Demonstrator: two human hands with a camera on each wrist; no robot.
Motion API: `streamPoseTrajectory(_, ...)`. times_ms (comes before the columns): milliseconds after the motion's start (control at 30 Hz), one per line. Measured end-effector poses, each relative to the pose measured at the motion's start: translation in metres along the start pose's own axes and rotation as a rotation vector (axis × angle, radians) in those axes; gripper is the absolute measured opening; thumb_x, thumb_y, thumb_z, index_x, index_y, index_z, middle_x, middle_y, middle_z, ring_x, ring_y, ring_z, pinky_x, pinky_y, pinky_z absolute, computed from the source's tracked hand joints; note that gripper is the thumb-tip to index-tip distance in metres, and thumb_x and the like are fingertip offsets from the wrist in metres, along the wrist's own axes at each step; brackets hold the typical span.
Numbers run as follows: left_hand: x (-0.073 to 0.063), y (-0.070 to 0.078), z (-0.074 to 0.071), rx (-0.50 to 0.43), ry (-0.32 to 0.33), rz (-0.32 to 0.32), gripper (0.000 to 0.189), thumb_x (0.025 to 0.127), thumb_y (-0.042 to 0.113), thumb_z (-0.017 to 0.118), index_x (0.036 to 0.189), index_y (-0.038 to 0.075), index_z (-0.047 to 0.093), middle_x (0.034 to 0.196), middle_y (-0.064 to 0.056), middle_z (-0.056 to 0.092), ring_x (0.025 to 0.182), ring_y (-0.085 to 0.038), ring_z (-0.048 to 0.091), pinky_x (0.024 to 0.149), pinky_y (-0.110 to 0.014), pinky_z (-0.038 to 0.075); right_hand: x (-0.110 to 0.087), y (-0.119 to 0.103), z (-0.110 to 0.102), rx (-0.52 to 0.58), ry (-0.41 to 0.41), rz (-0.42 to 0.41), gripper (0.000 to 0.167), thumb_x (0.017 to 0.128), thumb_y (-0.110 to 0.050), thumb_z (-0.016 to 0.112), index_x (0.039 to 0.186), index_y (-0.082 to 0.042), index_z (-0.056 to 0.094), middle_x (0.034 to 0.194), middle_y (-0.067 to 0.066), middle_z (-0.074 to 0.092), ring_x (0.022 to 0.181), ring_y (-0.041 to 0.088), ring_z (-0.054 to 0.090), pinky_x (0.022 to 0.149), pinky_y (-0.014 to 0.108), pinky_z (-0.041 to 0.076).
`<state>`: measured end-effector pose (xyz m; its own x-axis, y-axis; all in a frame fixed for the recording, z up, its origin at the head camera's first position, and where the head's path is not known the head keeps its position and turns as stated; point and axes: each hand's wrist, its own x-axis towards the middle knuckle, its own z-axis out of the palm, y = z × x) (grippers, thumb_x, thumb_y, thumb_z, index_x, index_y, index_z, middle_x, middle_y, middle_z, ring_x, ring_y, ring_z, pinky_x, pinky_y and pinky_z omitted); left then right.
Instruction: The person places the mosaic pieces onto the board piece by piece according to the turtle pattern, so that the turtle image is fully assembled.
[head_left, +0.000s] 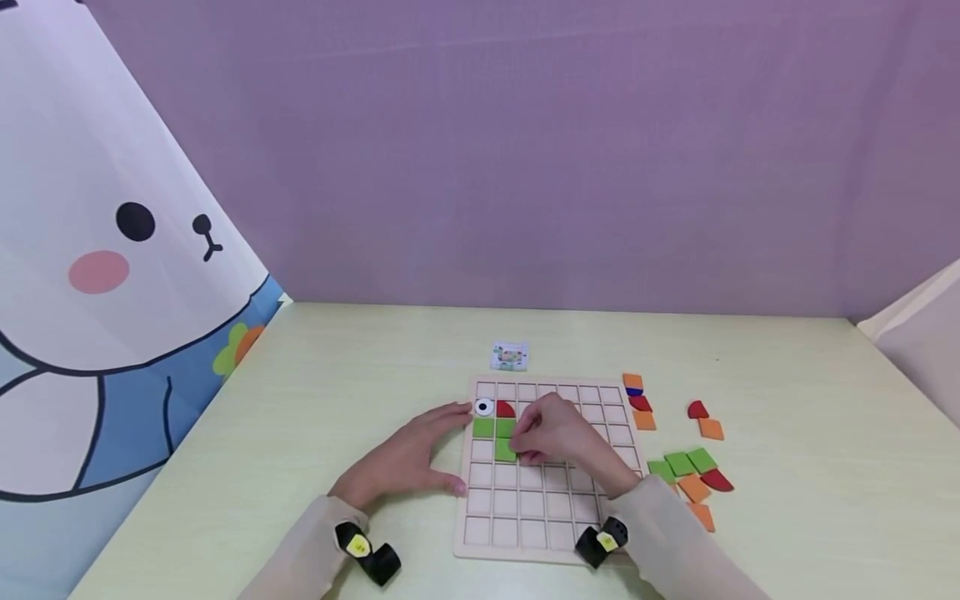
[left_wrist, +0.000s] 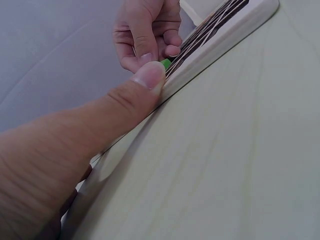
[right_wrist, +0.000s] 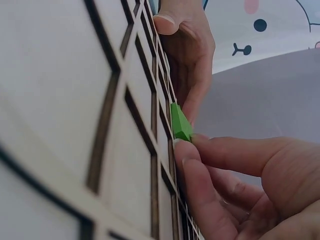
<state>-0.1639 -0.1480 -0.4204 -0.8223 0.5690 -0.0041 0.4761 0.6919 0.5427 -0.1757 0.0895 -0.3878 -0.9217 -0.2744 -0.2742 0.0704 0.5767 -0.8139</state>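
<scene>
- Because the right hand [head_left: 553,435] pinches a green tile [right_wrist: 181,123] by one end, its other end shows clear of the fingertips, tilted at the grid.
- Under that hand lies the board [head_left: 512,502].
- Left of it, the left hand [head_left: 408,457], thumb and fingers spread, touches the board's edge, seemingly steadying it.
- Rightward, loose tiles [head_left: 681,463] lie apparently within reach.
- Beyond both hands: a picture card [head_left: 509,356], probably kept viewable.
</scene>
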Motion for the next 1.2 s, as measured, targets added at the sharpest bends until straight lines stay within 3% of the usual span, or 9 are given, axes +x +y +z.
streamPoseTrajectory(533,0.0003,-0.0013,0.001,-0.003,0.001,0.011,0.097,0.069,0.063,0.073,0.145,0.012,0.04,0.155,0.001,0.031,0.145,-0.026,0.024,0.117,-0.048,0.025,0.0,0.0037,-0.001,-0.046,-0.029,-0.068,0.012,0.074,-0.008,0.079,0.078,-0.008,0.067,0.065,0.003,0.063,0.054,0.012,0.059,0.051,0.023,0.053)
streamPoseTrajectory(767,0.0008,-0.0016,0.0009,0.007,0.007,0.014,0.097,0.069,0.063,0.073,0.145,0.012,0.04,0.155,0.0,0.032,0.145,-0.026,0.024,0.117,-0.048,0.025,-0.0011,0.003,-0.0021,-0.085,-0.063,-0.123,0.021,0.067,-0.007,0.083,0.079,-0.008,0.066,0.062,0.001,0.059,0.05,0.013,0.053,0.05,0.023,0.043)
streamPoseTrajectory(1200,0.0,0.0005,-0.0002,0.003,0.002,0.015,0.097,0.069,0.062,0.073,0.145,0.012,0.04,0.155,-0.001,0.031,0.145,-0.027,0.024,0.116,-0.049,0.025,-0.0009,0.0037,-0.0011,-0.06,-0.042,-0.144,0.02,0.069,-0.003,0.081,0.083,-0.006,0.068,0.065,0.002,0.058,0.052,0.012,0.053,0.049,0.023,0.047)
